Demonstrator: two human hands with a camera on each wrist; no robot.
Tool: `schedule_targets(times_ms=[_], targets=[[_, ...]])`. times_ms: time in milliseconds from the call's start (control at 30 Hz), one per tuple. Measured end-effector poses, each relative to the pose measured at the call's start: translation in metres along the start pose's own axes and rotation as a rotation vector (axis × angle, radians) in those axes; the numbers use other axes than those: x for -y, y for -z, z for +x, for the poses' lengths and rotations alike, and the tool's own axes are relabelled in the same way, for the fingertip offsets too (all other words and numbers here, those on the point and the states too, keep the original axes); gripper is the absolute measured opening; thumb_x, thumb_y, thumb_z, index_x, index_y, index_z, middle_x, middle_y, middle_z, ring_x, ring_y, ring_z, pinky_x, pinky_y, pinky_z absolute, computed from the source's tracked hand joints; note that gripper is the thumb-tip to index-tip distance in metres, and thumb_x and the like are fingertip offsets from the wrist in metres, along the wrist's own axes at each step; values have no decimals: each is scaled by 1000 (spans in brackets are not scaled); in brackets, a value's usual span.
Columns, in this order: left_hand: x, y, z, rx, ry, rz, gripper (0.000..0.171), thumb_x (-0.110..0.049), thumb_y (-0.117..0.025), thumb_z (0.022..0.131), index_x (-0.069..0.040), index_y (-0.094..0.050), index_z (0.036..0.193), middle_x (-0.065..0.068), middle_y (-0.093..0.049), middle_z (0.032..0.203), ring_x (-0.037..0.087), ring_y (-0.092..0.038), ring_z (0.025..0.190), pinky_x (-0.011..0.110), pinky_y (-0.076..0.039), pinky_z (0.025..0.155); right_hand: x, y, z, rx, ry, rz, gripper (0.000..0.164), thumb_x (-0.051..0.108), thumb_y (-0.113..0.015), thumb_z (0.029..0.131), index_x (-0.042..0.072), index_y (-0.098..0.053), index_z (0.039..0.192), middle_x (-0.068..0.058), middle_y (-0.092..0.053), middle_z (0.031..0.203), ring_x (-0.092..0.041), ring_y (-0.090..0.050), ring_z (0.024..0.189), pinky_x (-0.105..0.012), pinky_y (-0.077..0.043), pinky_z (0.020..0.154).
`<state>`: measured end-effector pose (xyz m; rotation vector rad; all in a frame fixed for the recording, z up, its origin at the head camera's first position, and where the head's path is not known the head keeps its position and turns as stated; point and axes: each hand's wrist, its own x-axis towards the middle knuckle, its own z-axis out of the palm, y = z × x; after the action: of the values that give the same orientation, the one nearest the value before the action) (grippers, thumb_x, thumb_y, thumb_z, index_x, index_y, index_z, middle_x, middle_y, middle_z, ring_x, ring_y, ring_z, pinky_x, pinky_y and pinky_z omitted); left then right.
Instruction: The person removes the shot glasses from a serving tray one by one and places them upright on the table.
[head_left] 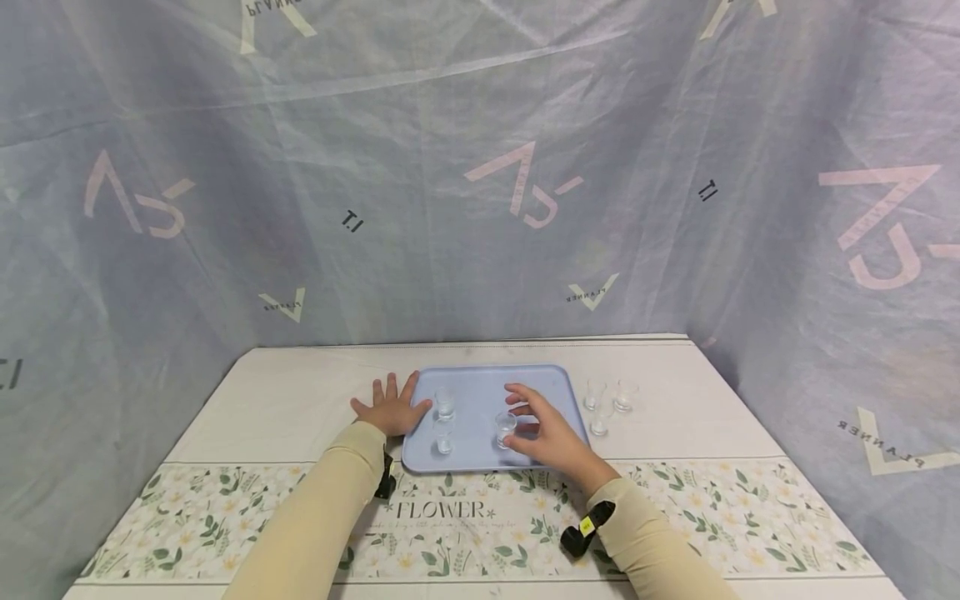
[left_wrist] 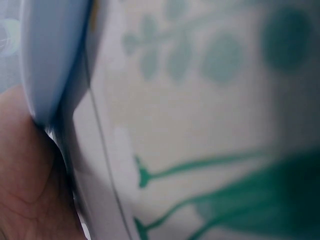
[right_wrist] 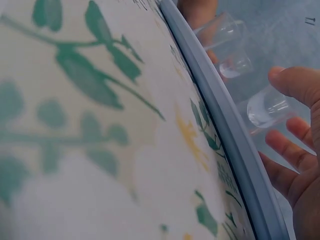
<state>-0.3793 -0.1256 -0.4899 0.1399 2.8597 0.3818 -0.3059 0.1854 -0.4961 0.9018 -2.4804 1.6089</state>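
Note:
A blue tray (head_left: 476, 392) lies on the table. My left hand (head_left: 392, 410) rests at its left edge, fingers spread, the thumb side reaching over the rim. Two small clear glasses, a rear glass (head_left: 445, 405) and a front glass (head_left: 443, 437), stand upright on the tray's left half. Farther right on the tray stands a third glass (head_left: 505, 432). Around it my right hand (head_left: 543, 433) is held with thumb and fingers apart. In the right wrist view the thumb lies close by this glass (right_wrist: 268, 107), and the fingers stand away from its other side.
Right of the tray, three more clear glasses stand close together on the white tablecloth, one of them a front glass (head_left: 598, 425). A floral band (head_left: 450, 533) runs along the table's near side. Grey printed curtains (head_left: 420, 250) enclose the table at the back and sides.

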Motion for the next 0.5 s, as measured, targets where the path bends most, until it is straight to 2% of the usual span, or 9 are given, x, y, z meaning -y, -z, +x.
schedule_targets(times_ms=[167,367,500], targets=[[-1,0,-1,-7,-2,6,78,-65,-30,102,-27,-3,165,22,4,168,48,8,152,82,3,106,-3,-2,0,-9,-10,-29,81,7,-78,90,26,-35,156,-21,-51,136,-31,-57,122,-44,-53,97],[-2,2,-4,-13,-3,11,78,-65,-31,103,-26,-4,165,22,2,168,48,6,152,82,2,106,-2,-5,1,-16,-23,-68,78,5,-76,91,24,-37,155,-8,-57,125,-26,-62,114,-40,-55,94],[-2,2,-3,-8,-4,9,78,-64,-31,103,-26,-4,165,22,3,168,48,7,152,82,3,106,0,-6,1,-18,-26,-75,75,4,-73,93,24,-36,155,-7,-59,122,-24,-64,110,-39,-56,92]])
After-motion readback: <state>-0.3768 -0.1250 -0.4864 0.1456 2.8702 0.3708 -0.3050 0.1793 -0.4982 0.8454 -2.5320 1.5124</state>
